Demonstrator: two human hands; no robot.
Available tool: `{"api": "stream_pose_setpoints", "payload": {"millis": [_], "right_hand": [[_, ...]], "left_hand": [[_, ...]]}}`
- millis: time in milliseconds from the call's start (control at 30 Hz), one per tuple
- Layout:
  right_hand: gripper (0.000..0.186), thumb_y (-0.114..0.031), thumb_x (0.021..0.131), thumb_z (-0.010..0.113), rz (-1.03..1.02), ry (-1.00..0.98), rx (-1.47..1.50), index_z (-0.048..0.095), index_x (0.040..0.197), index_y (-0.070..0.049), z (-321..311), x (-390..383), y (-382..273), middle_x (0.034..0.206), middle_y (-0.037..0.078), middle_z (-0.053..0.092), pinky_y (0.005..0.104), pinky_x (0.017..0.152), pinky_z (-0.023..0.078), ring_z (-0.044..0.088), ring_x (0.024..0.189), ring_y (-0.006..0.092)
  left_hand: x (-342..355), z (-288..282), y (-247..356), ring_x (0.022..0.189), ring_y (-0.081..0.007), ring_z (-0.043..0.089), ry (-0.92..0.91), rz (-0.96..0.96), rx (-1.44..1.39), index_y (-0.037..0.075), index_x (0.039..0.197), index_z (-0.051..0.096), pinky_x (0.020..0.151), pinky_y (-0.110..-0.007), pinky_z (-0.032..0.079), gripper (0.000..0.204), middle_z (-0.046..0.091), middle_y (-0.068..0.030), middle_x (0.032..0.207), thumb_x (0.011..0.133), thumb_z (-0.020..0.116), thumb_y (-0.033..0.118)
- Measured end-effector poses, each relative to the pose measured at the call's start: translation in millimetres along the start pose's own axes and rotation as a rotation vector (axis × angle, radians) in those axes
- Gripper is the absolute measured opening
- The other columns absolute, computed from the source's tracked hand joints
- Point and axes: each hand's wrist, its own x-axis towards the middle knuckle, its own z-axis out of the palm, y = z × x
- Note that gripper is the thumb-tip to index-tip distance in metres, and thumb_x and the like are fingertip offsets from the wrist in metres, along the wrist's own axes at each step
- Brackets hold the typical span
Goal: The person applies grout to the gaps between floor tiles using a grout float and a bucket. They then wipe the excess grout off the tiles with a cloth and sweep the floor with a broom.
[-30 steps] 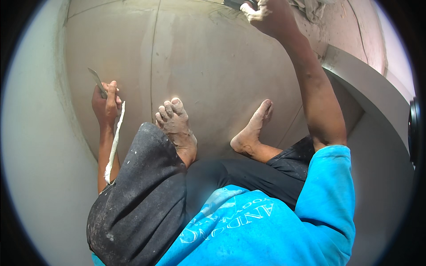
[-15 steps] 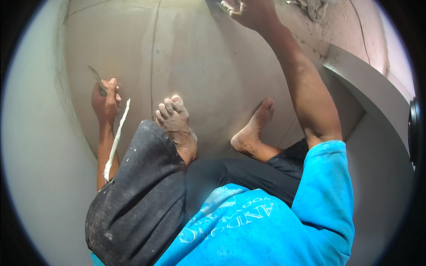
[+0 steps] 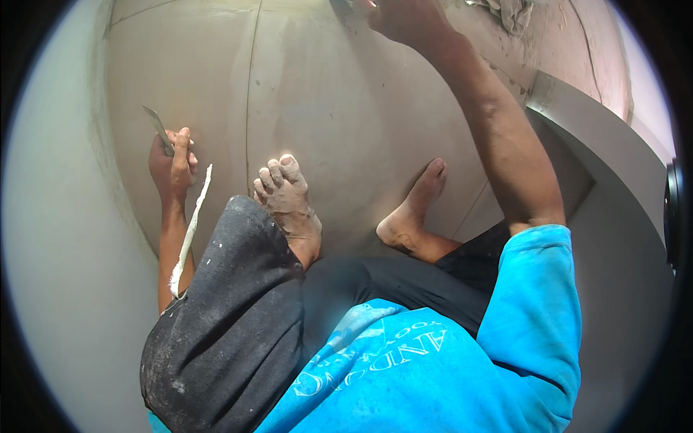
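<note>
At the left, my left hand (image 3: 172, 162) is closed around a thin metal putty knife (image 3: 156, 126), its blade pointing up and left. My right hand (image 3: 404, 18) reaches out to the top edge of the view. Its fingers are bent around a dark flat-bladed tool (image 3: 342, 9), mostly cut off by that edge, so its exact kind does not show. Both hands are over a pale, dusty panelled surface (image 3: 325, 108). Close to my left forearm, a narrow strip coated in white (image 3: 190, 234) sticks up by my dark trouser leg.
My bare, dusty feet, the left (image 3: 290, 206) and right (image 3: 415, 206), rest on the surface. Thin seams (image 3: 249, 94) cross it. A crumpled cloth (image 3: 514, 14) lies at the top right. Pale walls rise at left (image 3: 58, 216) and right, with a curved ledge (image 3: 577, 108) at right.
My right hand and its dark tool have shifted slightly farther up and left, while the right elbow has swung a little to the right. My left hand has stayed put.
</note>
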Motion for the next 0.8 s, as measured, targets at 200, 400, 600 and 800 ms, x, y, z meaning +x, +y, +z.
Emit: {"api": "stream_pose_setpoints", "payload": {"millis": [200,400,600,800], "right_hand": [[0.016,-0.013,0.082,0.059,0.026,0.251,0.51,0.071,0.091,-0.009,-25.8,-44.3,13.4,0.079,0.011,0.07,0.0386,0.068,0.054,0.07,0.078,0.0277],[0.031,-0.014,0.081,0.066,0.408,0.007,1.279,0.068,0.111,-0.008,46.2,-85.7,-45.6,0.103,0.01,0.072,0.0338,0.086,0.053,0.068,0.097,0.022],[0.034,-0.021,0.082,0.073,0.279,0.428,1.235,0.065,0.111,-0.005,10.6,-89.9,-130.5,0.106,0.013,0.067,0.0414,0.09,0.05,0.062,0.103,0.0328],[0.03,-0.017,0.089,0.07,0.313,0.251,1.51,0.062,0.114,-0.002,-10.3,-88.1,-136.8,0.094,0.013,0.066,0.0345,0.075,0.053,0.066,0.081,0.024]], "left_hand": [[-0.9,0.5,-1.4,0.049,-0.0065,0.051,0.021,-0.009,-0.032,0.009,0.083,0.05,0.039,-0.022,0.039,0.024,0.058,-0.0028,0.077,0.093,0.068,0.021],[-9.0,-5.5,5.0,0.061,-0.0068,0.053,-0.145,0.048,-0.282,0.009,0.098,0.054,0.047,-0.022,0.042,0.019,0.058,-0.0026,0.085,0.1,0.052,0.028],[-17.9,34.8,44.5,0.1,-0.015,0.061,-0.24,0.096,-0.629,0.001,0.116,0.058,0.084,-0.029,0.051,0.028,0.064,-0.0111,0.11,0.103,0.047,0.023],[-35.3,98.9,69.8,0.114,-0.0188,0.057,-0.419,0.207,-0.285,-0.002,0.141,0.044,0.098,-0.036,0.045,0.045,0.052,-0.0149,0.137,0.103,0.048,0.024]]}}
